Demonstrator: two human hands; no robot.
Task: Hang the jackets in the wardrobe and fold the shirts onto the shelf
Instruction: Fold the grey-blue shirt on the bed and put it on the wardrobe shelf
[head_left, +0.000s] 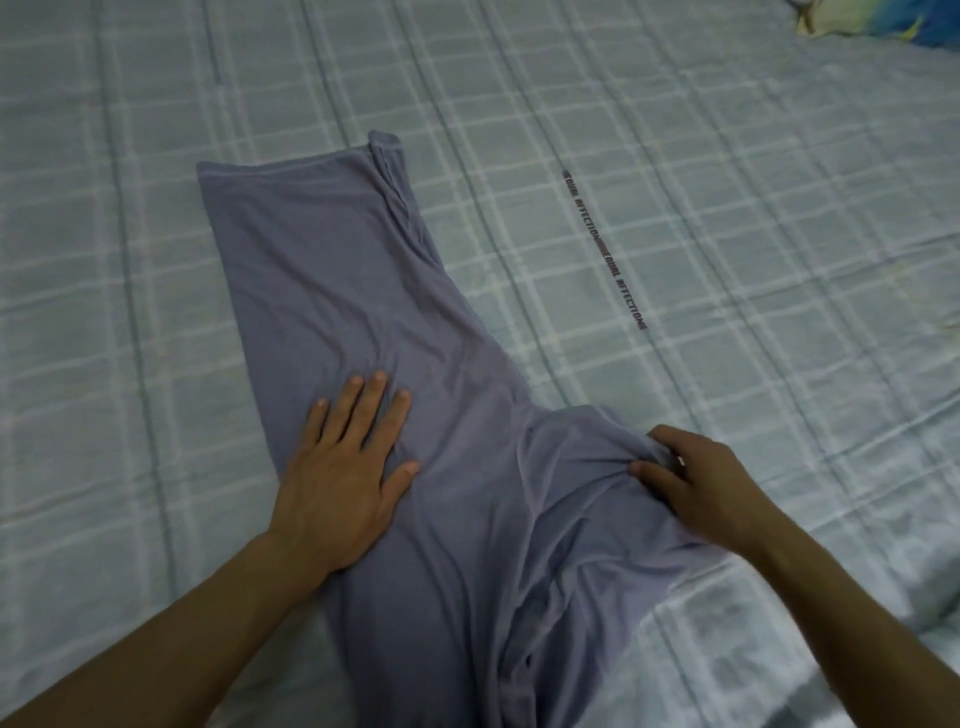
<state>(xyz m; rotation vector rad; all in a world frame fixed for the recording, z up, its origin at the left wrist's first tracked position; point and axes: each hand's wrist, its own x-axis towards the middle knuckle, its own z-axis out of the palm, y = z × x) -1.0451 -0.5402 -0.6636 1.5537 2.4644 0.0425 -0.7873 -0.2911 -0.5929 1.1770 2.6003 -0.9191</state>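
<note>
The shirt (374, 322) lies on the bed (727, 234), from the upper middle of the frame down to the bottom edge. The left hand (343, 467) rests flat on it with fingers spread, left of centre. The right hand (691, 478), at lower right, pinches a bunch of the cloth between thumb and fingers.

To fold this part well, I think the flat hand should keep the body of the shirt fixed while the other draws the gathered side over in one smooth move, then strokes out the wrinkles.

The shirt is grey-blue, thin and soft, and it creases easily. The bed cover is pale green with a check of light lines. A pillow (852, 18) corner shows at upper right.
</note>
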